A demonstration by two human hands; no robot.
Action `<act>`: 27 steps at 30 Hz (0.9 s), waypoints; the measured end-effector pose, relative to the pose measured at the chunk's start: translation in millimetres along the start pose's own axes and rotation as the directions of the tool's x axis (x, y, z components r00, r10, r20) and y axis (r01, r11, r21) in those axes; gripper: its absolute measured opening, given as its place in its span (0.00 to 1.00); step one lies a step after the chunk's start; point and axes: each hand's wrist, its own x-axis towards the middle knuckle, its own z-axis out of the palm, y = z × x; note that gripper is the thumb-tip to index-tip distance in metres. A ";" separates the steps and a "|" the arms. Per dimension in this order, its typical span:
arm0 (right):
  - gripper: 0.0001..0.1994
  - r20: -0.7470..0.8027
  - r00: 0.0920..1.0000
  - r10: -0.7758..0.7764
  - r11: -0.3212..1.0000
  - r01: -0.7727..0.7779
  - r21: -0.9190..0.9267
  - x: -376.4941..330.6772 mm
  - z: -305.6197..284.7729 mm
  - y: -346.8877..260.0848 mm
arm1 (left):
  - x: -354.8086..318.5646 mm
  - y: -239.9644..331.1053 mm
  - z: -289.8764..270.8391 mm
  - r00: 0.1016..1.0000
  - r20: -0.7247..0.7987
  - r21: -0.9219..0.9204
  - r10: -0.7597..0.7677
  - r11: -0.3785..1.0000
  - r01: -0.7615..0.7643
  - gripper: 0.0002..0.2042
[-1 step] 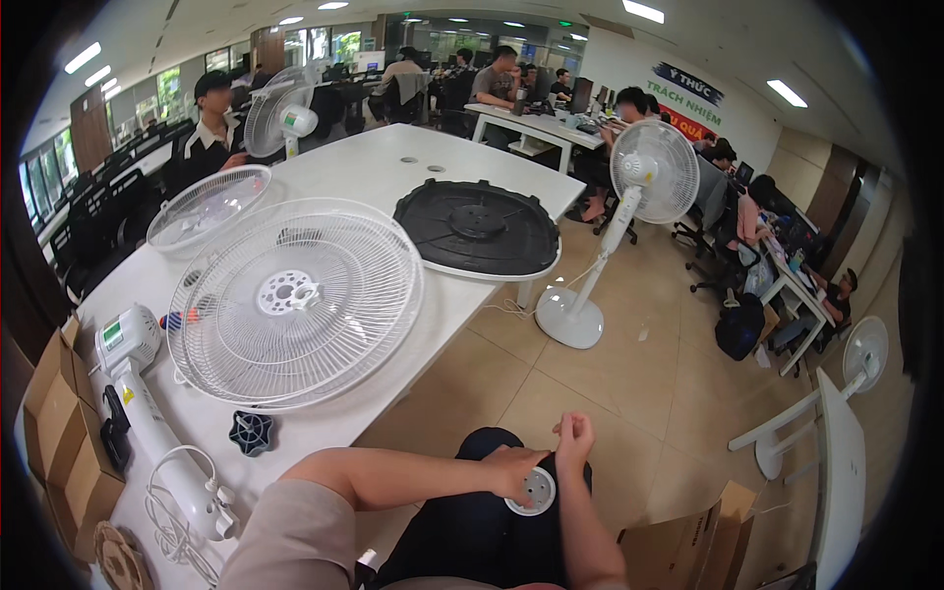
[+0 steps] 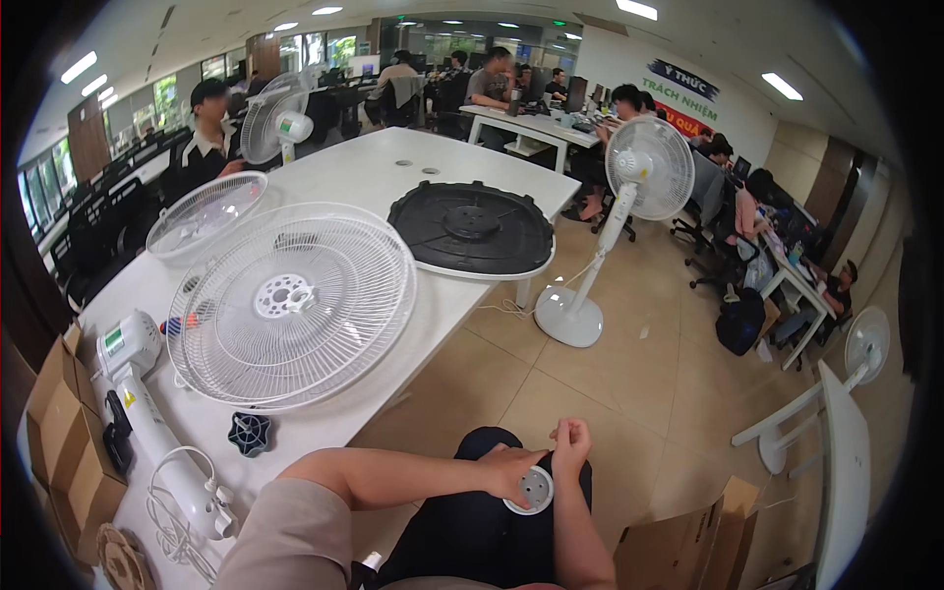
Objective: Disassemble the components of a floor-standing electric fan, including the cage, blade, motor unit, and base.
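Over my lap, both hands meet on a small white round plastic part (image 2: 529, 490) with a dark hole in its middle. My left hand (image 2: 509, 466) reaches across from the left and grips its edge. My right hand (image 2: 570, 441) pinches it from above with closed fingers. I am seated, with dark trousers under the part. On the white table (image 2: 374, 182) to my left lie a large white fan grille (image 2: 295, 305), a second grille (image 2: 206, 211) and a black round fan base (image 2: 472, 231).
A white fan motor with pole (image 2: 147, 413), a coiled cord (image 2: 182, 501) and a black knob (image 2: 249, 433) lie at the table's near end. A standing white fan (image 2: 639, 177) is on the tiled floor. Cardboard boxes (image 2: 59, 433) stand at left, another box (image 2: 688, 541) at lower right. People sit at far desks.
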 end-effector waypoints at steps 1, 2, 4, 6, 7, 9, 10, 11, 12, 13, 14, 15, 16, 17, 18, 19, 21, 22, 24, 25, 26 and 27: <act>0.06 -0.006 0.999 0.048 0.999 -0.048 -0.015 -6.5 -4.4 -2.8 | 1.5 -6.2 7.3 1.000 0.020 0.055 0.018 0.998 -0.019 0.58; 0.06 -0.025 0.998 0.051 0.999 -0.051 0.004 -8.6 -4.6 -9.0 | -0.7 -10.6 13.3 0.999 0.037 0.075 0.014 0.997 -0.016 0.58; 0.06 -0.044 0.999 -0.026 0.997 0.029 0.066 -1.9 -4.1 -20.1 | -3.9 -14.6 20.8 0.989 -0.037 0.130 0.140 0.982 -0.134 0.59; 0.07 -0.022 0.999 -0.024 0.999 0.025 0.035 5.0 -7.7 -14.6 | -7.9 -11.5 30.3 0.982 -0.082 0.279 0.171 0.950 -0.142 0.60; 0.07 0.018 1.000 -0.018 1.000 0.018 -0.013 6.4 -9.8 -10.5 | -9.8 -10.2 35.9 0.969 -0.136 0.405 0.209 0.904 -0.138 0.60; 0.07 0.028 0.999 -0.016 1.000 0.016 -0.006 5.7 -10.3 -5.5 | -6.6 -4.4 44.4 0.981 -0.143 0.380 0.133 0.922 -0.069 0.60; 0.07 0.032 0.999 -0.011 1.000 0.011 -0.010 5.9 -8.0 -4.2 | -4.5 -1.4 46.8 0.987 -0.144 0.346 0.064 0.938 -0.010 0.60; 0.07 0.054 0.998 -0.016 1.000 0.016 0.002 6.9 -6.1 -3.2 | -3.1 -0.2 47.4 0.985 -0.166 0.346 0.036 0.938 0.024 0.59; 0.07 0.069 0.997 -0.016 0.999 0.019 -0.034 6.2 -9.6 0.2 | -2.5 2.6 46.5 0.984 -0.175 0.345 0.028 0.938 0.035 0.59; 0.07 0.084 0.996 -0.016 0.997 0.022 -0.070 5.5 -13.6 3.5 | -2.1 4.6 45.0 0.982 -0.191 0.316 0.007 0.947 0.054 0.58; 0.07 0.095 0.995 -0.017 0.998 0.023 -0.066 4.6 -18.2 6.7 | -2.2 6.0 42.9 0.979 -0.205 0.287 -0.013 0.955 0.073 0.57; 0.06 0.097 0.995 -0.033 0.995 0.042 -0.089 4.1 -22.7 9.7 | -2.1 4.5 40.4 0.977 -0.214 0.286 -0.020 0.955 0.083 0.57; 0.06 0.097 0.994 -0.050 0.992 0.060 -0.111 3.1 -27.2 12.9 | -1.6 2.2 36.7 0.956 -0.293 0.220 -0.019 0.972 0.087 0.55; 0.06 0.105 0.993 -0.051 0.992 0.062 -0.106 1.5 -31.7 16.1 | -1.2 -0.3 32.8 0.929 -0.369 0.154 -0.022 0.984 0.085 0.54; 0.06 0.097 0.994 -0.041 0.989 0.054 -0.139 -1.6 -38.1 18.1 | -0.6 -0.4 26.7 0.929 -0.370 0.154 -0.025 0.984 0.088 0.54; 0.07 0.088 0.996 -0.030 0.984 0.045 -0.172 -5.7 -44.5 21.4 | -0.7 0.5 16.7 0.905 -0.421 0.061 -0.056 0.994 0.090 0.53; 0.06 0.096 0.995 0.033 0.974 -0.010 -0.228 -15.5 -60.6 29.6 | -3.2 9.1 -4.8 0.866 -0.490 -0.048 -0.102 0.995 0.089 0.52; 0.06 0.093 0.995 0.032 0.974 -0.010 -0.226 -21.3 -69.0 34.3 | -6.1 17.7 -16.3 0.867 -0.488 -0.045 -0.099 0.995 0.088 0.52; 0.08 0.244 0.966 -0.084 0.937 0.160 -0.312 -30.6 -83.4 41.2 | -11.4 34.9 -38.9 0.836 -0.546 -0.045 -0.060 0.998 0.042 0.52; 0.21 0.345 0.938 -0.016 0.905 0.161 -0.394 -33.6 -90.9 37.6 | -14.4 39.0 -49.9 0.804 -0.594 -0.022 0.012 0.999 -0.032 0.53; 0.21 0.351 0.936 -0.020 0.908 0.164 -0.385 -34.8 -92.1 35.8 | -18.6 42.4 -61.8 0.801 -0.599 -0.018 0.009 1.000 -0.024 0.53; 0.29 0.351 0.935 -0.052 0.870 0.215 -0.444 -35.4 -95.7 32.1 | -22.6 53.3 -75.2 0.767 -0.637 0.017 0.085 0.995 -0.096 0.53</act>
